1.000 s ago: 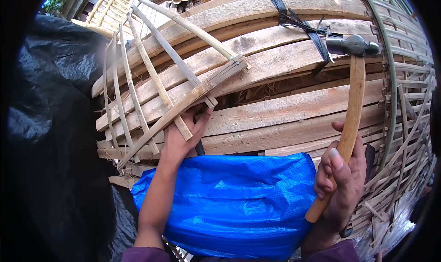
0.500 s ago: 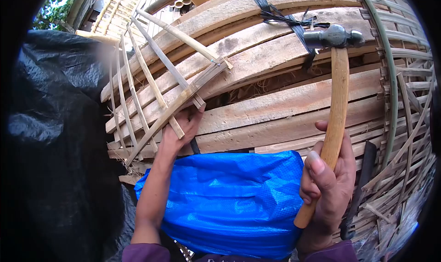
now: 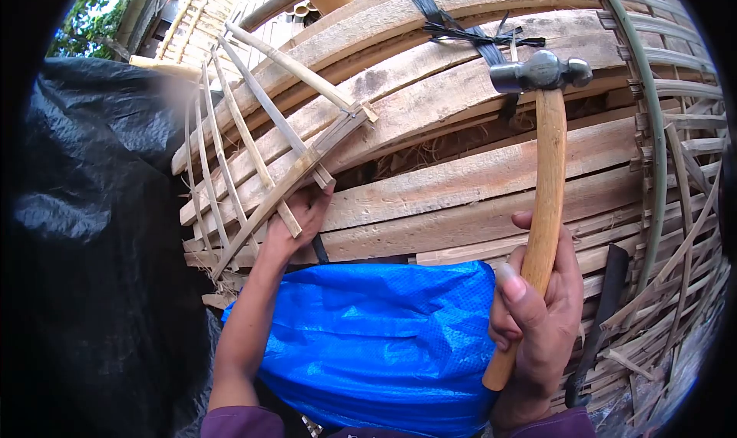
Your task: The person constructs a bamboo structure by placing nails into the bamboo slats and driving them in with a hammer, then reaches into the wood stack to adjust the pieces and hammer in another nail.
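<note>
My right hand (image 3: 541, 311) is wrapped round the wooden handle of a hammer (image 3: 550, 154), held upright with its metal head above the planks. Left of centre, my left hand (image 3: 301, 219) is closed at the lower edge of a slatted wooden frame (image 3: 270, 196), gripping a slat end; its fingers are partly hidden behind the wood. Several thin slats fan up from the frame's crossbar, which rests slanting over the stacked planks (image 3: 461, 181). A blue sheet (image 3: 376, 338) lies below, between my forearms.
Black plastic sheeting (image 3: 100, 246) hangs on the left. Black strapping (image 3: 491, 42) binds the upper planks. At the right are a woven bamboo lattice (image 3: 675, 62), loose split strips (image 3: 622, 361) and a long dark tool (image 3: 603, 315). Bamboo slats and foliage show at the upper left.
The hammer and my right hand have shifted left and slightly down in view. My left hand keeps its hold on the frame. The view has shifted a little.
</note>
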A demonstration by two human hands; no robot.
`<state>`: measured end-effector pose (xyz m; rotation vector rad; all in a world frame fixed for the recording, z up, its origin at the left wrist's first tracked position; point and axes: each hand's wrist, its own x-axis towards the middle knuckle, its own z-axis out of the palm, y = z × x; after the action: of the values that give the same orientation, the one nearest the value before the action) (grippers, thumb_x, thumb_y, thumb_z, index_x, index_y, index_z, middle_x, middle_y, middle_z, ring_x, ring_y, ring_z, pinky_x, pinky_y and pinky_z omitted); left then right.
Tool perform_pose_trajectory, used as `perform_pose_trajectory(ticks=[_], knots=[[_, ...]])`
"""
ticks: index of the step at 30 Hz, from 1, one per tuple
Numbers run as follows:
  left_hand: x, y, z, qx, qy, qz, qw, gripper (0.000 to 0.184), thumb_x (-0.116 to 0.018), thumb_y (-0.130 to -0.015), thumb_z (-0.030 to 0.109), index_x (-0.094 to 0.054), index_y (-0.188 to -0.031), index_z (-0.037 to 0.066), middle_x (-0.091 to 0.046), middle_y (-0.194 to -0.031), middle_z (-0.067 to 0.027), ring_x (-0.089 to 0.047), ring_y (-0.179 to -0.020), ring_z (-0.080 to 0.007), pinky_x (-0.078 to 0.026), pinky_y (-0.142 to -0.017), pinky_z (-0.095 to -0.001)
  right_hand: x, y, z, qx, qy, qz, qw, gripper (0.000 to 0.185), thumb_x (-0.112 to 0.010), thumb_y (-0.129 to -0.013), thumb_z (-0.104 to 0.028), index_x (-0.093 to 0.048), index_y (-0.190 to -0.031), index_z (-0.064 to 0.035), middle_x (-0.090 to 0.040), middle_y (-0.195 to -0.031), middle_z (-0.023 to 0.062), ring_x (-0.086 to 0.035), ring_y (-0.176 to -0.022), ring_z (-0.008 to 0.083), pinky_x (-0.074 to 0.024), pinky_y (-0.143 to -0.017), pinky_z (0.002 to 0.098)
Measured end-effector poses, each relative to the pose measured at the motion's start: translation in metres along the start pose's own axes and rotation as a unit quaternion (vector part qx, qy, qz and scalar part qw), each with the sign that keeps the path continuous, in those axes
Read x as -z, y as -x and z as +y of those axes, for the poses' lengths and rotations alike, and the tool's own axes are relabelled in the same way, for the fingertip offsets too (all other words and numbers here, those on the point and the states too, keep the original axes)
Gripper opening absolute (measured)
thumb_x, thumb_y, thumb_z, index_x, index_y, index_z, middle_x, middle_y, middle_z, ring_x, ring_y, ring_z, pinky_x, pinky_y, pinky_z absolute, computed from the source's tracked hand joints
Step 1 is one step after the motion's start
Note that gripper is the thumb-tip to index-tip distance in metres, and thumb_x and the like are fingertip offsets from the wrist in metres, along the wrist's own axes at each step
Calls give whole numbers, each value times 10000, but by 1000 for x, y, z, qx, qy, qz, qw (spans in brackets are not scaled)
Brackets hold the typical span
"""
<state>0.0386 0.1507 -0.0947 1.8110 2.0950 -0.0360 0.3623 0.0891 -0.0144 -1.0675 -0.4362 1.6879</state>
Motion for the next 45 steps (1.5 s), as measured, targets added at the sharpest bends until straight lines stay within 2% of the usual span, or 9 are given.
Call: perform_pose_trajectory(ticks=[13,22,24,25,28,30,38,40,45], knots=[[-5,2,-4,-6,33,35,999,530,-512,-988,483,-705,-1002,-11,-680,-1006,-261,-627,-1020,-445,-489,-900,-461,3,-4,4,-1,14,8,1000,595,-685,-884,-62,-347,-1357,64,-474,-667,-16,-452,-523,31,-349,-469,176],[3,14,-9,23,70,-4,997,540,-538,-968,517,-693,-1119,22,-675,-1123,-232,-613,-1108,-423,-467,-965,-434,5,-5,6,17,34,5,999,552,-685,-909,-87,-373,-1347,38,-472,-671,-24,-444,-515,28,-341,-448,181],[5,17,-7,-5,75,15,997,585,-536,-987,507,-677,-937,-59,-601,-733,-232,-607,-754,-315,-479,-770,-408,3,-4,7,22,30,5,999,548,-682,-911,-87,-375,-1348,34,-472,-671,-24,-443,-510,29,-339,-440,182],[3,16,-11,-5,76,17,997,585,-536,-987,507,-677,-937,-59,-601,-733,-232,-607,-754,-315,-479,-770,-408,3,-4,7,21,31,3,999,544,-677,-912,-85,-374,-1348,35,-473,-672,-23,-444,-504,30,-338,-432,183],[-5,11,-20,-62,89,37,993,531,-535,-999,455,-672,-983,-58,-643,-860,-261,-639,-857,-352,-477,-814,-420,2,-3,4,16,34,3,999,541,-671,-912,-79,-372,-1348,35,-472,-672,-19,-442,-494,34,-336,-420,184],[-6,8,-22,-58,80,14,995,468,-547,-976,468,-673,-1156,55,-667,-1131,-214,-605,-1117,-410,-465,-954,-444,1,-3,4,6,36,4,999,542,-669,-910,-76,-371,-1349,35,-471,-672,-17,-440,-490,35,-336,-415,185],[-9,15,-16,-7,49,28,998,525,-588,-936,496,-638,-1234,67,-628,-1235,-219,-577,-1175,-422,-443,-1011,-472,-1,-6,11,-5,44,55,998,611,-694,-848,-68,-358,-1342,61,-441,-619,-12,-399,-433,43,-313,-386,192],[-12,15,-18,-24,49,54,997,563,-596,-923,512,-622,-1258,60,-621,-1251,-226,-565,-1196,-426,-432,-1033,-475,4,-5,19,43,70,72,994,652,-683,-848,-152,-324,-1352,53,-426,-642,1,-346,-375,24,-271,-313,183],[-17,16,-28,-15,52,30,998,590,-669,-862,500,-623,-1265,72,-634,-1228,-219,-584,-1175,-418,-455,-1009,-480,10,-7,9,7,114,43,993,715,-656,-876,-122,-249,-1430,71,-444,-726,49,-394,-465,62,-320,-384,187]])
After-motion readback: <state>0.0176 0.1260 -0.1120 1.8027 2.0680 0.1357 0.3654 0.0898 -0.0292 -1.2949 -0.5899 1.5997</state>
